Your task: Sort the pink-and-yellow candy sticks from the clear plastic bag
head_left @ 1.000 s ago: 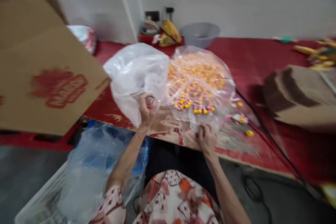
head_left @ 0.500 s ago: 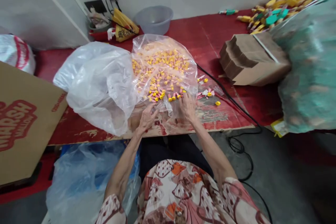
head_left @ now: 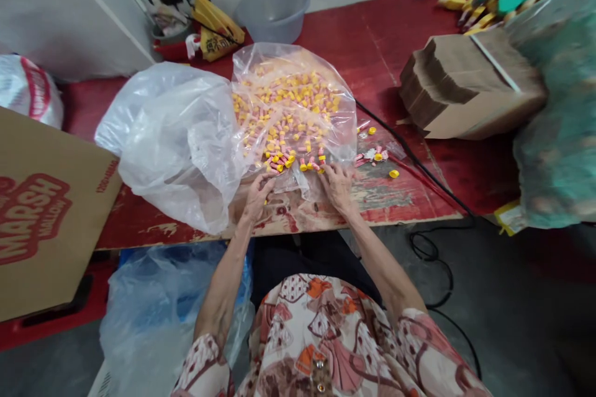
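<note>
A clear plastic bag [head_left: 344,90] lies on the worn red tabletop, full of small pink pieces with yellow caps [head_left: 302,99]. Several of these pieces [head_left: 279,161] spill at its mouth, toward me. At the left of the mouth, my left hand [head_left: 255,198] rests by the bag's edge with loosely stretched fingers, and a bit of yellow shows beneath it. My right hand [head_left: 339,189] lies on the bag's right front edge, fingers spread, the tips beside a few capped pieces. Neither hand visibly grips a piece.
Left of the filled bag sits a crumpled clear bag [head_left: 177,142], then a cardboard carton [head_left: 88,242]. Behind are a plastic basin [head_left: 272,12] and a yellow packet [head_left: 216,28]. To the right lie loose caps [head_left: 393,173], a black cable [head_left: 410,152], strapped cardboard [head_left: 465,87] and a green-filled sack [head_left: 559,136].
The view has shifted slightly, raising the tabletop things in the picture. My right hand's fingers are spread wider, and pieces near them lie differently. My left hand stays at the bag's mouth.
</note>
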Demonstrator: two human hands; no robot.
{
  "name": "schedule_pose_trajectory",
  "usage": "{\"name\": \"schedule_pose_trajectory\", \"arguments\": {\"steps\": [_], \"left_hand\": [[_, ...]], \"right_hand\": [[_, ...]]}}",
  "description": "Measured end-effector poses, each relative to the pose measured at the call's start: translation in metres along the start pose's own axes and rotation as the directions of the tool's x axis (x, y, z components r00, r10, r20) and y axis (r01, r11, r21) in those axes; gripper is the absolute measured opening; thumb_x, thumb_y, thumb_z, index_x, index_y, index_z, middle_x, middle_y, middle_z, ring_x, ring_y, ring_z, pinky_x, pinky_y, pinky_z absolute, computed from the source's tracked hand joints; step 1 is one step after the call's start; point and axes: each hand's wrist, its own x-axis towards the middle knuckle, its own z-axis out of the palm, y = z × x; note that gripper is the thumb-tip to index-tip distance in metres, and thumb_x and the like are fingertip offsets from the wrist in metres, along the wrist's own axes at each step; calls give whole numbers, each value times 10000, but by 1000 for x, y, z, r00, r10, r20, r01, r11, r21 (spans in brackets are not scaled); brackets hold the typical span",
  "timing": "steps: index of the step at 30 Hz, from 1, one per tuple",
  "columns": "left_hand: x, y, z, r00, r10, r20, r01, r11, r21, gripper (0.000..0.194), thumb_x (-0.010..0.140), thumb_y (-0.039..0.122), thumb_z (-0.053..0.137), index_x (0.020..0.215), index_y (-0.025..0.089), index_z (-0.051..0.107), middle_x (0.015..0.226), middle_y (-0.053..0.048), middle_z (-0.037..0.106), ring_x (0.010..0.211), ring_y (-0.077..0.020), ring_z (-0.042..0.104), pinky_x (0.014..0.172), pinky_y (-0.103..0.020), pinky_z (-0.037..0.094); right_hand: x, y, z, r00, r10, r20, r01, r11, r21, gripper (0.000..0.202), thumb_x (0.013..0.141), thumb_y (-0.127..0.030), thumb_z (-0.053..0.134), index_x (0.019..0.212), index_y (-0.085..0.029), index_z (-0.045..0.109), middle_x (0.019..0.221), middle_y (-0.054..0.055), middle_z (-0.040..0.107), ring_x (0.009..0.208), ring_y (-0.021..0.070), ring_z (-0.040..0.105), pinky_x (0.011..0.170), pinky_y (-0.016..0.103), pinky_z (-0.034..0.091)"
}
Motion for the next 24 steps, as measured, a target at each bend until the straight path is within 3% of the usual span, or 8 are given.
{"name": "schedule_pose_trajectory", "arguments": {"steps": [5,8,13,16,19,22,24], "left_hand": [[-1,1,8,1000,-11,-2,11,1000,-22,511,798,576,940,1088,209,736,719,69,528,524,-66,428,451,-176,351],[-2,4,9,999,5,33,-5,1000,13,513,808,585,920,1095,203,731,737,62,530,556,-75,429,474,-185,369],[-3,20,2,989,34,145,-78,947,310,410,918,583,796,1068,205,748,801,23,625,689,-127,560,641,-231,515],[-4,35,-1,965,88,247,-220,783,582,276,999,473,712,1058,209,767,907,-19,727,815,-176,661,805,-287,563],[-8,47,7,942,94,321,-323,501,803,197,1054,380,669,1123,221,764,1013,-53,788,926,-227,726,891,-326,555],[-13,48,25,936,45,350,-351,225,909,201,1110,366,629,1198,218,734,1175,-101,806,1050,-267,753,869,-333,527],[-17,45,39,936,-20,353,-349,102,932,228,1142,377,585,1234,215,716,1251,-122,795,1077,-277,758,818,-328,501]], "right_hand": [[-7,-6,-2,997,-23,-80,42,968,248,370,1180,-391,469,1373,-215,730,1282,144,758,1082,273,718,945,398,583],[-18,-18,-3,990,-138,13,121,906,407,337,1164,-439,529,1324,-229,738,1212,115,781,948,242,722,888,371,603],[-37,-36,9,960,-263,97,189,864,467,222,1128,-331,592,1224,-231,766,1113,94,777,940,237,723,929,368,599],[-45,-42,24,971,-221,88,157,872,463,212,1102,-289,608,1227,-223,766,1122,104,774,994,258,737,942,389,611],[-54,-45,36,991,-127,43,95,889,449,366,1097,-294,599,1441,-217,696,1244,139,774,1125,298,745,1005,445,633],[-64,-40,37,997,-42,-67,67,903,424,461,1108,-275,541,1560,-224,615,1446,165,716,1343,307,693,1148,489,600],[-69,-32,31,989,22,-149,42,909,414,448,1112,-248,489,1538,-223,623,1500,168,685,1420,297,654,1204,501,571]]}}
